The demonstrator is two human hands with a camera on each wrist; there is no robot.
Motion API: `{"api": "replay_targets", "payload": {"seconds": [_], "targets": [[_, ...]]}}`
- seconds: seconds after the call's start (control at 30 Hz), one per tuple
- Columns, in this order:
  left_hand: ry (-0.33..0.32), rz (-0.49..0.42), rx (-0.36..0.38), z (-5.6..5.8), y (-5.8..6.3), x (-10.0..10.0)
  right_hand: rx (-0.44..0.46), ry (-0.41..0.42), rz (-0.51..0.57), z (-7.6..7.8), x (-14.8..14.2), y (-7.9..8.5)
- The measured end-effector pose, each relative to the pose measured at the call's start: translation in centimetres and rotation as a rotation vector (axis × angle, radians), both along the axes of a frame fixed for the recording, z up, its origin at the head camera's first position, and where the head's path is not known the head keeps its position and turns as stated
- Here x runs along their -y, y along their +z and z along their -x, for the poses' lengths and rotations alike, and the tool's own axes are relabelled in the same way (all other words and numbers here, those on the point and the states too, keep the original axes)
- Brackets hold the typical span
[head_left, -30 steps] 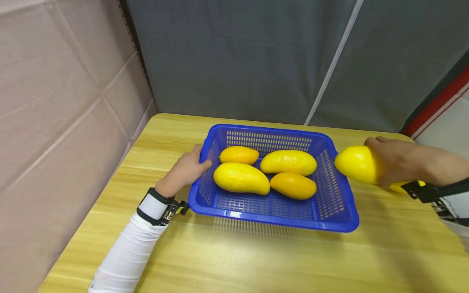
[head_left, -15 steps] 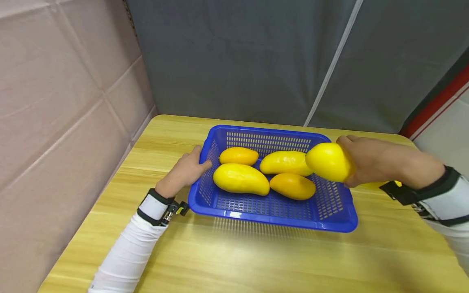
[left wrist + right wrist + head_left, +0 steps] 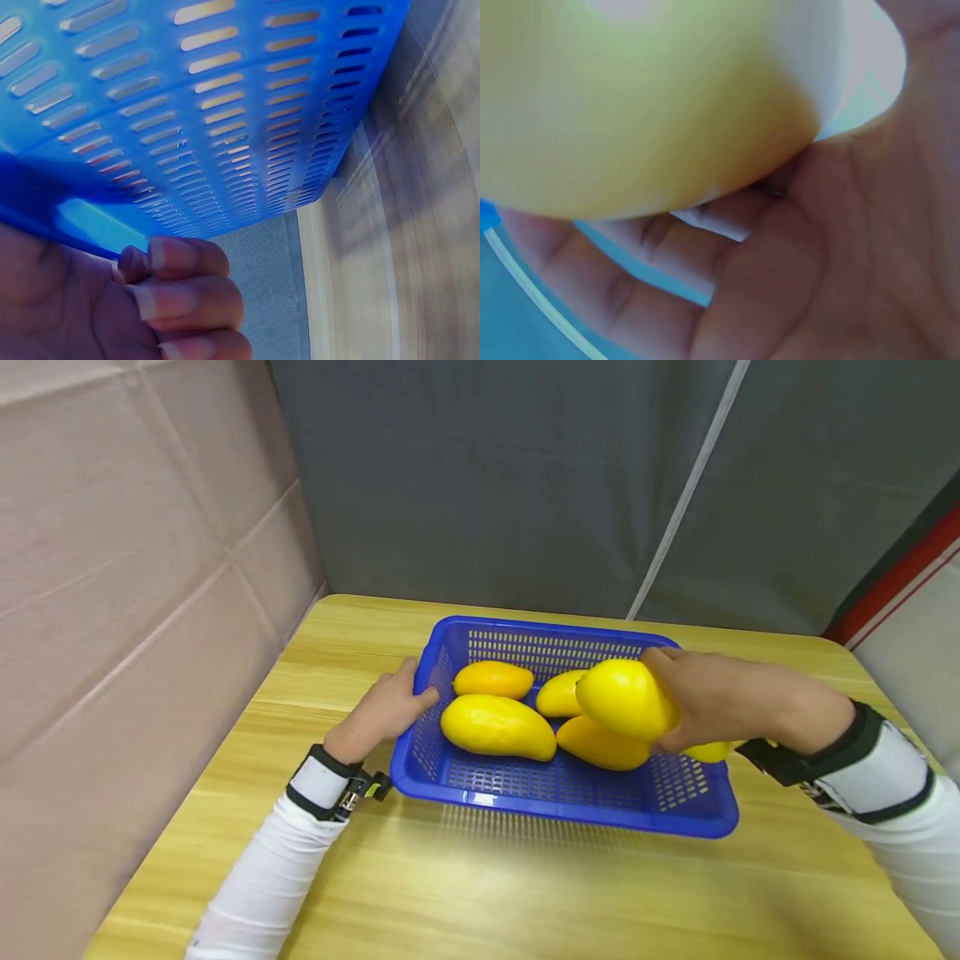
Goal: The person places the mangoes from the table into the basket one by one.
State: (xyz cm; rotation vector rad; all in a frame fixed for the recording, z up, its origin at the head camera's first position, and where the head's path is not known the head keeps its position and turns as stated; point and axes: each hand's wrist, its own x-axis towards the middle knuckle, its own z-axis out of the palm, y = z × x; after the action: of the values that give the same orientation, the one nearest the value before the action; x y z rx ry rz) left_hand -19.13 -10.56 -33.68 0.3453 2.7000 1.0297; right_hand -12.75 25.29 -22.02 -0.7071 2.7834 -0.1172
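Observation:
A blue plastic basket [image 3: 525, 810] with slotted walls stands on the table, several yellow mangoes inside. My left hand [image 3: 384, 710] grips its left rim. In the left wrist view, curled fingers [image 3: 184, 300] lie against the rim by the perforated wall. Above the basket's right half, my right hand [image 3: 705, 697] holds a big yellow mango [image 3: 622, 697], one end toward the left. That mango partly hides the long yellow mango [image 3: 558, 695] and the orange-yellow mango [image 3: 596, 745] below. On the left lie a larger mango [image 3: 497, 727] and a smaller mango [image 3: 493, 679].
The basket rests on a light wooden table [image 3: 525, 893]. A grey curtain [image 3: 480, 485] hangs behind it. A pale padded wall [image 3: 135, 610] rises at the left, and a red-edged panel [image 3: 892, 581] stands at the right.
My right hand has carried the mango leftward, from beside the basket's right rim to above its inside. The left hand keeps its place on the rim, and the basket stays put.

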Motion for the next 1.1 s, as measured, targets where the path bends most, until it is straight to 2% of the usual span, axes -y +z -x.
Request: {"api": "replay_targets", "payload": {"seconds": [0.57, 0.73, 1.1], "targets": [[-0.006, 0.001, 0.004, 0.0, 0.0, 0.1, -0.071, 0.175, 0.034, 0.8, 3.5, -2.1], [-0.006, -0.016, 0.017, -0.1, 0.1, 0.2, -0.038, 0.214, 0.049, 1.1, 4.4, -2.5], [-0.007, -0.021, 0.019, 0.0, 0.0, 0.0, -0.001, 0.267, 0.01, 1.4, 6.2, -3.8]]}}
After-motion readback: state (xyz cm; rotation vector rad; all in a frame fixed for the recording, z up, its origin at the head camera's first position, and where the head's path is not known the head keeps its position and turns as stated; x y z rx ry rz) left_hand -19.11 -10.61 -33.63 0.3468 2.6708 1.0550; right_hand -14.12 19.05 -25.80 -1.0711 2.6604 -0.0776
